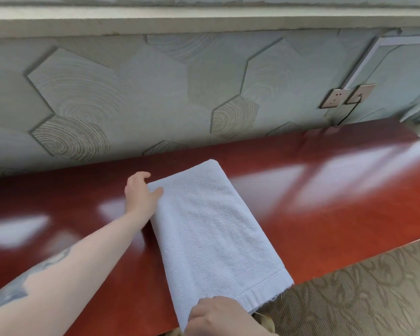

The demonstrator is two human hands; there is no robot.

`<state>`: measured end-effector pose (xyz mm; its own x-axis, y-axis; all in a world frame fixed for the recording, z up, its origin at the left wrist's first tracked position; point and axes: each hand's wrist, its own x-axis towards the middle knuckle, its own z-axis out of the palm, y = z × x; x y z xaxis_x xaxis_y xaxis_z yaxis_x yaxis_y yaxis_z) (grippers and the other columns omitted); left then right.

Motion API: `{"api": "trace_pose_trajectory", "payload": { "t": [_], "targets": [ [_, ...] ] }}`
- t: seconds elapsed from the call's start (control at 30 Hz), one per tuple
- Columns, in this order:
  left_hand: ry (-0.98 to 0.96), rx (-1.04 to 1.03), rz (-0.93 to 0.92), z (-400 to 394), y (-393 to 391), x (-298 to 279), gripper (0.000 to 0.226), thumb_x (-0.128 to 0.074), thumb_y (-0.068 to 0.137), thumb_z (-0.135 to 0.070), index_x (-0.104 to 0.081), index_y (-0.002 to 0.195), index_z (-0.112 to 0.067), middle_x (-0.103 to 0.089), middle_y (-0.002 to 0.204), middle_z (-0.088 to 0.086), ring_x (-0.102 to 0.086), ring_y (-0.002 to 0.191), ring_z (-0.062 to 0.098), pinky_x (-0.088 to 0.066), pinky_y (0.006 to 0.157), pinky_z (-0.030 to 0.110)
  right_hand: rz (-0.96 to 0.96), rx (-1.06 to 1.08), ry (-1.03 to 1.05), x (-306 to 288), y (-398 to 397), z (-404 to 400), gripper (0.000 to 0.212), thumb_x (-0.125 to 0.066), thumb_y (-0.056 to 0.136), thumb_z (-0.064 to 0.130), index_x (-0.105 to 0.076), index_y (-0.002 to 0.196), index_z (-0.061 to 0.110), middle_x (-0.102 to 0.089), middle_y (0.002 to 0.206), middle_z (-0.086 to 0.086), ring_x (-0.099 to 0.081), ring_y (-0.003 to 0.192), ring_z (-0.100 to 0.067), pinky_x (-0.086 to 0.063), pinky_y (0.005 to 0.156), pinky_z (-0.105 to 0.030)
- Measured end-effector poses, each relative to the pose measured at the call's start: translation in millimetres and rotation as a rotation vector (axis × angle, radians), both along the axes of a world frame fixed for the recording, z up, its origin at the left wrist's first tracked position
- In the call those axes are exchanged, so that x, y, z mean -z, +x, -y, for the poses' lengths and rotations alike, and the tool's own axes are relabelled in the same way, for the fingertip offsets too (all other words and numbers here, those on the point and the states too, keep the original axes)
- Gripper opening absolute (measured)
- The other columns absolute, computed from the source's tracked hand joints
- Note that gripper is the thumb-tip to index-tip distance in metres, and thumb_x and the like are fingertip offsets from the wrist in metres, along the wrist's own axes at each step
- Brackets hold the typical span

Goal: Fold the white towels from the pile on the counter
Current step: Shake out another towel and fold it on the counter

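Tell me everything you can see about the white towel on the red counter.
The white terry-cloth towel lies flat on the glossy red-brown counter as a long folded rectangle, set at a slant. Its far end is a rounded fold; its near end shows a flat woven hem band with a few loose threads and overhangs the counter's front edge. The left hand rests on its far left corner, and the right hand grips its near corner.

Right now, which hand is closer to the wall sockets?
Left. The left hand rests on the towel's far corner, nearer the sockets. The right hand grips the near hem, farther away.
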<state>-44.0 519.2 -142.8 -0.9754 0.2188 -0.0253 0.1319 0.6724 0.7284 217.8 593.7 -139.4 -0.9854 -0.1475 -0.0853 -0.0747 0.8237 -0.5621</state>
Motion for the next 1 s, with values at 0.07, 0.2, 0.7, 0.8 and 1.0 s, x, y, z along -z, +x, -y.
{"api": "trace_pose_trajectory", "payload": {
  "t": [0.07,0.2,0.7,0.8,1.0],
  "targets": [
    [-0.166,0.162,-0.24,-7,34,2,0.045,-0.058,0.081,-0.022,-0.056,0.123,-0.005,-0.053,0.131,0.015,-0.044,0.126,0.036,-0.028,0.106,0.044,-0.1,0.076,-0.028,-3,2,-22,0.028,-0.052,0.086,0.029,-0.069,0.108,0.028,-0.064,0.111,0.015,-0.058,0.108,-0.004,-0.041,0.094,-0.018],
    [-0.543,0.338,-0.277,-20,116,31,0.061,-0.037,0.085,-0.045,-0.054,0.134,-0.011,-0.044,0.146,0.012,-0.027,0.139,0.027,-0.011,0.11,0.046,-0.137,0.295,0.194,12,-25,-64,0.049,-0.044,0.087,0.031,-0.05,0.136,0.025,-0.046,0.146,0.003,-0.036,0.136,-0.018,-0.023,0.111,-0.033],
    [-0.658,0.034,-0.185,-45,95,18,0.07,0.001,0.089,-0.049,-0.007,0.154,-0.021,0.002,0.162,-0.002,0.009,0.148,0.017,0.012,0.114,0.036,-0.221,0.159,0.391,20,-115,-151,0.06,-0.032,0.093,0.041,-0.037,0.147,0.015,-0.031,0.155,-0.005,-0.015,0.144,-0.022,-0.007,0.115,-0.041],
    [-0.772,0.048,-0.139,-48,78,29,0.061,-0.008,0.097,-0.047,-0.005,0.154,-0.022,0.002,0.162,-0.002,0.005,0.148,0.018,0.002,0.117,0.046,-0.161,-0.116,0.463,23,-157,-131,0.061,-0.026,0.093,0.044,-0.039,0.146,0.018,-0.034,0.154,-0.005,-0.023,0.145,-0.025,-0.013,0.116,-0.045],
    [-0.789,0.036,-0.114,-47,78,41,0.071,0.007,0.086,-0.052,0.0,0.153,-0.028,0.004,0.162,0.0,0.005,0.148,0.018,-0.004,0.116,0.052,-0.022,0.18,0.457,44,-178,-154,0.071,-0.013,0.093,0.065,0.004,0.153,0.031,0.009,0.159,0.016,0.017,0.146,-0.014,0.022,0.114,-0.04]
  ]
}}
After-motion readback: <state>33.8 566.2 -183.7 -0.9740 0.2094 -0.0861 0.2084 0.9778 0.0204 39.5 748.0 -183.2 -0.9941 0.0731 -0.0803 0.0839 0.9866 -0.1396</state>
